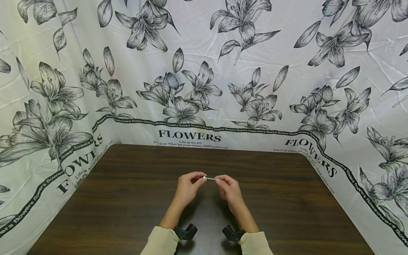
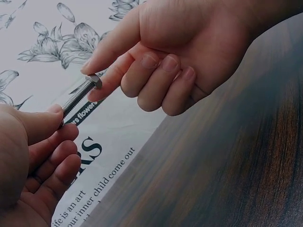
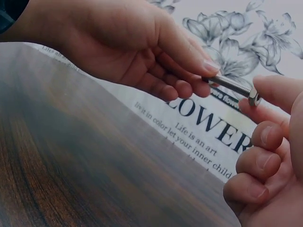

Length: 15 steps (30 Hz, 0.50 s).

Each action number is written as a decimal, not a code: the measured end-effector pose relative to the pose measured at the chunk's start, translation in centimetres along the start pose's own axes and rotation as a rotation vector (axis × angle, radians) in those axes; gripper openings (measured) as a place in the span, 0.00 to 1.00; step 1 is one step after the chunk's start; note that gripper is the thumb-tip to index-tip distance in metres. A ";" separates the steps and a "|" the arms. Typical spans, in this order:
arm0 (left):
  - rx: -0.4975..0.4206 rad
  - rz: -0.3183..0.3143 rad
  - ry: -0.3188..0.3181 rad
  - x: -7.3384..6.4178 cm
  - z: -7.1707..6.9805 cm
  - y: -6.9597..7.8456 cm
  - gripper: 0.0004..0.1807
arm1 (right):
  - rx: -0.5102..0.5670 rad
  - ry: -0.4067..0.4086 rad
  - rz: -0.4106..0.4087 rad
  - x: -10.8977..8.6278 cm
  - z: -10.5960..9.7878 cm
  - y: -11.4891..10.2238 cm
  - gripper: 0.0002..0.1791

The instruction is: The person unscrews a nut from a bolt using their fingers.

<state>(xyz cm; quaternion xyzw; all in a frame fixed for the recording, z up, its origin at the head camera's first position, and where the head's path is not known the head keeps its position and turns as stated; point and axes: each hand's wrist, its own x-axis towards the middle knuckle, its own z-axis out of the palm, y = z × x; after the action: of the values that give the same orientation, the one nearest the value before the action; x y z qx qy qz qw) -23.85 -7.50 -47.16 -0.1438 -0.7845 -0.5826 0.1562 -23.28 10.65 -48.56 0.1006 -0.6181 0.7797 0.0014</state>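
Over the table, a thin silvery threaded bolt (image 1: 210, 179) spans the gap between the two hands. My left hand (image 1: 186, 188) pinches one end of it between thumb and fingertips, hiding that tip. At the other end, a hexagonal piece (image 3: 254, 97) sits between the thumb and index finger of my right hand (image 1: 231, 193). The right hand's other fingers (image 2: 154, 80) are curled in toward the palm. In the left wrist view the threads on the bolt's shaft (image 2: 78, 98) show plainly, and the shaft slants up toward the right hand.
A dark brown wooden table (image 1: 127, 198) lies beneath both hands. White cloth (image 1: 191, 92) printed with black flowers and lettering rises behind it and along both sides. Each wrist wears a black device (image 1: 186, 232) next to a cream sleeve (image 1: 160, 241).
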 end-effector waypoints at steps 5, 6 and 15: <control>-0.001 -0.006 -0.002 0.0 -0.1 0.1 0.07 | 0.040 -0.046 -0.039 0.0 -0.2 0.1 0.16; 0.001 0.001 -0.002 0.0 -0.1 0.1 0.07 | 0.043 -0.054 -0.046 0.1 -0.2 0.1 0.16; -0.006 -0.004 0.001 0.0 -0.2 0.0 0.07 | 0.032 -0.076 -0.096 0.2 -0.4 0.4 0.16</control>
<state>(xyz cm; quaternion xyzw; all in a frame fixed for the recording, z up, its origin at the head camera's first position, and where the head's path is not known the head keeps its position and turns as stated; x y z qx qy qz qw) -23.85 -7.70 -47.04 -0.1426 -0.7830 -0.5853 0.1549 -23.55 10.93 -48.99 0.1595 -0.5997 0.7841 0.0139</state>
